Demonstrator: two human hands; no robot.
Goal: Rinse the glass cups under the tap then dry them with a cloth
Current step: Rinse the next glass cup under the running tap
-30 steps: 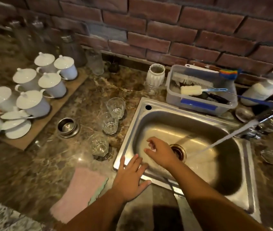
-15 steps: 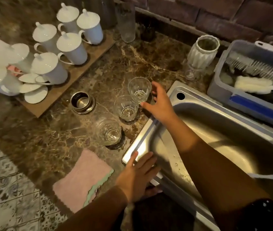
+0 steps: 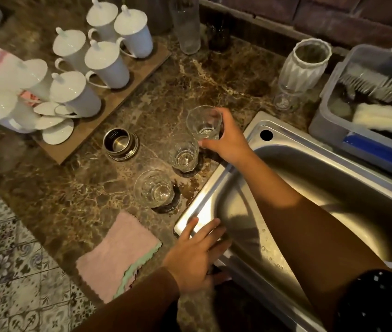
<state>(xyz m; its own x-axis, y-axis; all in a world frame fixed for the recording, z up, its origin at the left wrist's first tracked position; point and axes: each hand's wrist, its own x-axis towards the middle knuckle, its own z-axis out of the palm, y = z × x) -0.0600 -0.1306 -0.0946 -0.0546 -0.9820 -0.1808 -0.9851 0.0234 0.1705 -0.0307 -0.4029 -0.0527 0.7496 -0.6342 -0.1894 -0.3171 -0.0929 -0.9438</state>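
Three clear glass cups stand in a row on the marble counter left of the steel sink [image 3: 314, 168]. My right hand [image 3: 228, 140] grips the farthest glass cup [image 3: 203, 122], fingers curled round its far side. The middle glass cup [image 3: 184, 152] and the nearest glass cup [image 3: 153, 188] stand untouched. My left hand [image 3: 195, 252] rests flat on the sink's front-left corner, fingers spread. A pink cloth [image 3: 115, 255] with a green edge lies on the counter just left of that hand. The tap is out of view.
A wooden tray [image 3: 123, 101] holds several white lidded mugs at the back left. A metal strainer [image 3: 120, 144] sits near the glasses. A white ribbed jar [image 3: 302, 65] and a grey tub [image 3: 329, 125] of brushes stand behind the sink. Patterned floor shows at the lower left.
My right hand left the sink basin, reached left across the rim and closed on the farthest glass. The left hand stayed on the sink corner. The view tilted down and left.
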